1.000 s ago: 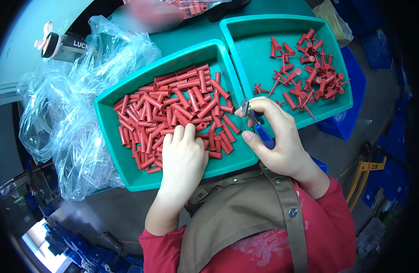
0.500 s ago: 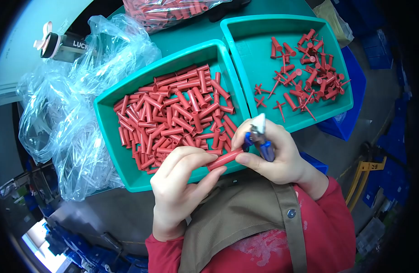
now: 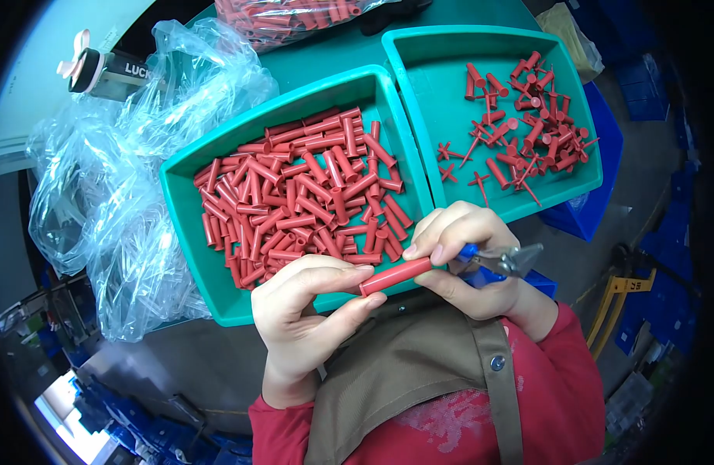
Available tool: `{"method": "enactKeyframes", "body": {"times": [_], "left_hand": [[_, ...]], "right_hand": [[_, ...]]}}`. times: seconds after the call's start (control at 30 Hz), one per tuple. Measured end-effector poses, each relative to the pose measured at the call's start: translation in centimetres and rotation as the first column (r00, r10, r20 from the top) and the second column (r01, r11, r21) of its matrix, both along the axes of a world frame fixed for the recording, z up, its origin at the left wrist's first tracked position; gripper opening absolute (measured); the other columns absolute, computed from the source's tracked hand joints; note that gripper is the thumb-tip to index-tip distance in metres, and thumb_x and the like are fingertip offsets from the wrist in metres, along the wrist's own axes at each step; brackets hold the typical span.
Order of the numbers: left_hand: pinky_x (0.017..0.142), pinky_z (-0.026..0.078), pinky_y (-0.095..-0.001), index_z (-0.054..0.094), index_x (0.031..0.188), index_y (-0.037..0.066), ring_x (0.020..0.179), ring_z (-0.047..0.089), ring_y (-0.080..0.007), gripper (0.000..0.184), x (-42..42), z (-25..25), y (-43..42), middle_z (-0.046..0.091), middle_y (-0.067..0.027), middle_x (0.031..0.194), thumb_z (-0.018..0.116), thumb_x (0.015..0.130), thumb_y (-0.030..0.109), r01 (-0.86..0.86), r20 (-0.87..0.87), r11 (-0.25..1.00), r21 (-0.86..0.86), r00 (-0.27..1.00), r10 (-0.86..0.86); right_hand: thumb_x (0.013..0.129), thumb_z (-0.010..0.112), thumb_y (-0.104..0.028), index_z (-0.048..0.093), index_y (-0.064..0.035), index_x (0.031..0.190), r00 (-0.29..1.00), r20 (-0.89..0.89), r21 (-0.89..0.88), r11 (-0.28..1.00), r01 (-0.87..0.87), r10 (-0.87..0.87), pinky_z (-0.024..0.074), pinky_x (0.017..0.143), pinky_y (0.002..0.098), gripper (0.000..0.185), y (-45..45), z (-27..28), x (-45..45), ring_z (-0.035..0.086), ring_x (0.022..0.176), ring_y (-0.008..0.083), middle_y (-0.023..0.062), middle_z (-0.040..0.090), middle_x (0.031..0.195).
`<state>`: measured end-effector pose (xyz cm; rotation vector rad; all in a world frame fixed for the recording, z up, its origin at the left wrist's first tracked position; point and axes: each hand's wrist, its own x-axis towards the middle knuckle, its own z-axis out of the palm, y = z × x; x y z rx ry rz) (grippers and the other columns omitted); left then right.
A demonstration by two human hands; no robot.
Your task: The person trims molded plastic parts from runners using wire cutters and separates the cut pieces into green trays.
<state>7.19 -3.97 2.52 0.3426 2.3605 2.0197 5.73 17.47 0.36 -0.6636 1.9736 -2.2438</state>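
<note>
A red plastic tube (image 3: 398,275) is held level between both hands, above the near edge of the left green tray (image 3: 188,209). My left hand (image 3: 295,318) pinches its left end between thumb and fingers. At the other end, the fingertips of my right hand (image 3: 485,298) close on the tube. Tucked in that same hand are blue-handled pliers (image 3: 513,260), their metal head pointing right, slightly blurred. Many similar red tubes (image 3: 295,194) fill the left tray. In the right green tray (image 3: 423,89) lie red flanged pieces (image 3: 531,132), some with thin cross-shaped ends.
Crumpled clear plastic bags (image 3: 132,201) lie left of the trays, beside a dark bottle (image 3: 113,74). A clear bag of red parts (image 3: 287,23) sits at the back. Blue bins (image 3: 597,155) stand to the right, near a yellow frame (image 3: 612,306).
The pliers' head has swung from pointing up to pointing right. My right fingers have shifted onto the tube's right end. The tube has moved slightly right.
</note>
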Motion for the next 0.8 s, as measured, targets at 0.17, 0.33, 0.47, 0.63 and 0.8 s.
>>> {"method": "enactKeyframes", "body": {"times": [0.17,0.33,0.47,0.63,0.8], "left_hand": [[0.067,0.055,-0.0267,0.069,0.091,-0.006,0.074,0.068,-0.0178,0.026,0.1,-0.2,-0.1,0.070,-0.0154,0.086,0.081,0.068,-0.005,-0.011,0.104,0.997,0.071,0.995,0.004],[0.067,0.054,-0.0268,0.068,0.095,-0.006,0.074,0.068,-0.0180,0.028,0.0,-0.6,0.3,0.070,-0.0159,0.087,0.080,0.069,-0.004,-0.038,0.139,0.994,0.102,0.990,0.024],[0.069,0.054,-0.0286,0.069,0.099,-0.005,0.077,0.067,-0.0193,0.032,-0.2,-0.5,0.6,0.070,-0.0154,0.089,0.080,0.069,-0.003,0.003,-0.084,1.000,0.025,0.996,-0.001],[0.070,0.053,-0.0290,0.069,0.102,-0.002,0.080,0.067,-0.0201,0.034,0.2,-1.2,0.8,0.068,-0.0136,0.091,0.079,0.069,-0.002,-0.026,-0.076,0.994,0.104,0.997,0.034],[0.072,0.054,-0.0300,0.070,0.103,0.000,0.084,0.067,-0.0211,0.035,0.6,-1.0,0.9,0.063,-0.0121,0.095,0.078,0.069,-0.004,-0.053,-0.084,0.991,0.122,0.994,0.063]], "right_hand": [[0.078,0.072,0.008,0.050,-0.0071,0.100,0.994,-0.110,0.040,0.999,0.010,-0.006,0.0519,0.078,0.0353,0.035,0.0,-0.3,-0.2,0.064,0.086,0.0224,0.0110,0.059,0.094],[0.079,0.070,0.008,0.049,-0.0055,0.101,0.999,0.048,0.055,0.998,0.006,-0.008,0.0507,0.082,0.0348,0.033,0.0,0.0,-0.1,0.062,0.089,0.0213,0.0125,0.058,0.095],[0.082,0.070,0.000,0.055,-0.0010,0.097,0.881,0.473,-0.157,0.981,0.110,-0.023,0.0472,0.079,0.0296,0.021,-0.3,0.6,0.5,0.058,0.088,0.0152,0.0101,0.059,0.095],[0.080,0.070,-0.001,0.057,-0.0015,0.102,0.936,0.314,0.051,0.982,-0.182,0.157,0.0465,0.082,0.0317,0.025,0.7,1.7,0.0,0.059,0.091,0.0196,0.0116,0.060,0.097],[0.064,0.072,0.001,0.060,-0.0016,0.108,0.994,-0.072,0.470,0.882,-0.035,0.078,0.0451,0.083,0.0365,0.045,1.3,3.9,-0.9,0.059,0.090,0.0281,0.0116,0.060,0.097]]}}
